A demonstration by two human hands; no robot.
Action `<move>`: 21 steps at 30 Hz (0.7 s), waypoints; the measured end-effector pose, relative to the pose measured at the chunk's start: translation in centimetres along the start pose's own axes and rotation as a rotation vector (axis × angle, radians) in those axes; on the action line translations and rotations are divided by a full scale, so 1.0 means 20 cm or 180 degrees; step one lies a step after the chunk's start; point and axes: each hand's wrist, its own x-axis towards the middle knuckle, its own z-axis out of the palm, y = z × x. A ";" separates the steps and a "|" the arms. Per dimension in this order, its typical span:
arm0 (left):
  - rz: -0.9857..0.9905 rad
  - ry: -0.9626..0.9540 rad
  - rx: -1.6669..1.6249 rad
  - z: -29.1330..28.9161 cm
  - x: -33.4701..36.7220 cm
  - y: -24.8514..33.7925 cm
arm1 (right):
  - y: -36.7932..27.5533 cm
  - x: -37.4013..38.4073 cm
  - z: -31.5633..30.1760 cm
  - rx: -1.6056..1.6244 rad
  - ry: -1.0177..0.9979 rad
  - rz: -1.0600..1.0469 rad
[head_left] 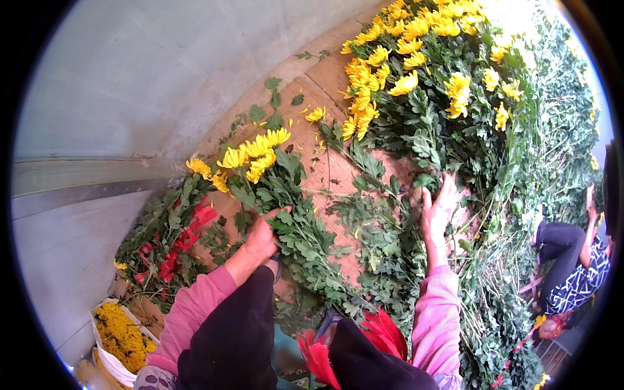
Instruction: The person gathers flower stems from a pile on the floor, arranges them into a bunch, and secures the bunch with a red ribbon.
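Note:
My left hand [262,235] is closed round the leafy stems of a small bunch of yellow chrysanthemums [300,224]. Its blooms point away from me and the stems run down toward my knees. Over to the right, my right hand [439,211] has its fingers spread at the near edge of a big heap of yellow chrysanthemums [416,123]. It touches or nearly touches the leaves there, and nothing shows in its grip. Loose leafy stems [383,250] lie between my two hands.
Left of my left hand lies greenery with red strips [194,229]. More red strips [383,333] are at my lap. A white container of yellow flower heads [123,338] stands lower left. Cardboard [318,166] covers the floor beside a pale wall [143,84]. Another person [572,276] is at far right.

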 end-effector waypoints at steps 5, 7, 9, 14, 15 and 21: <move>0.0038 -0.0069 0.0006 -0.02 0.01 0.01 | -0.30 -0.03 0.08 0.0298 -0.1150 -0.0866; 0.0096 -0.0114 0.0007 0.01 0.04 -0.02 | -0.25 -0.09 0.16 -0.0023 -0.1386 -0.1012; 0.0253 0.0001 0.0184 0.02 0.05 -0.01 | -0.28 -0.14 0.15 0.0538 -0.1208 -0.0657; 0.0461 0.0038 -0.0031 -0.05 0.08 -0.01 | -0.60 -0.22 -0.24 0.1298 -0.1416 -0.0573; 0.0456 0.0000 0.0009 -0.03 0.11 -0.02 | -0.63 -0.25 -0.30 0.1264 -0.1740 -0.0527; 0.0452 0.0134 -0.0370 0.02 0.11 -0.04 | -0.76 -0.51 -0.31 0.1395 -0.2630 -0.0437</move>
